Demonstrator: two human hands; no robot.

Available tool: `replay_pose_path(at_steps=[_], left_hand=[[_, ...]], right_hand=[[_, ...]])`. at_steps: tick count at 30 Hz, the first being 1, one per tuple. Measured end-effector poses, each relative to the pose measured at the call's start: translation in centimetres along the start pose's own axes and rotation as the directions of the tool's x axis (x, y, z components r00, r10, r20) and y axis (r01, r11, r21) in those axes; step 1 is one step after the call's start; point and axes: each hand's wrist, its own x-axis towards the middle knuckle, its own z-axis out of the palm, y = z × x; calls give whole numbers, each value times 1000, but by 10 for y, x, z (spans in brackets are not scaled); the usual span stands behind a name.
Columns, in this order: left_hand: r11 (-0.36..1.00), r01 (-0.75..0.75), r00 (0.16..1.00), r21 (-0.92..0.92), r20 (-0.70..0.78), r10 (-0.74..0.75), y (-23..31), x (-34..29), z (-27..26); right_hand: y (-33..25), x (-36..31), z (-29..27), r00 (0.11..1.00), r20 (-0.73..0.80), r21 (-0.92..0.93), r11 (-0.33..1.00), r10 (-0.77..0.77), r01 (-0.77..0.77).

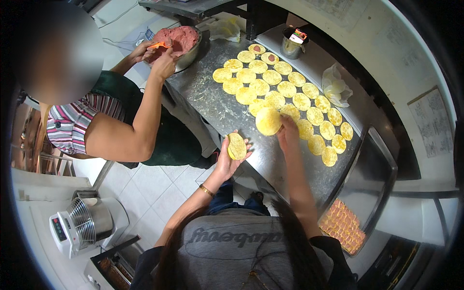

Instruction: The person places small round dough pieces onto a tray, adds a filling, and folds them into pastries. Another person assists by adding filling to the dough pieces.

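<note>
My left hand holds a small stack of thin yellow dough rounds on its palm. With my right hand I pinch a single yellow dough round by its edge, just above the metal table. Below and beyond it, many floury dough rounds lie in close rows. Two at the far end carry small dabs of pink filling. At the left, a co-worker holds an orange utensil over a metal bowl heaped with pink minced filling.
A metal tray at the right holds rows of pinkish-yellow pieces. A metal pot and crumpled plastic stand along the back ledge. More plastic lies by the bowl. A floor mixer stands lower left.
</note>
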Motion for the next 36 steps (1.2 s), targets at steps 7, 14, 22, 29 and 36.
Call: replay_pose_path(at_steps=[7,14,22,29,36], left_hand=[[999,48,998,7,33,-49,7,-3,-14],[993,111,990,31,89,-113,6,3,-16],[993,94,995,74,35,-96,-7,13,8],[998,35,990,50,137,-42,-45,14,27],[995,29,994,96,106,-39,-76,-7,49]], right_hand=[[23,-1,-29,832,267,-959,-49,-487,279],[31,-19,-28,827,392,-917,-242,-403,317],[2,-75,38,880,425,-689,554,-214,468],[9,-109,21,958,261,-433,872,-121,228],[-5,-129,-26,969,247,-315,947,25,57]])
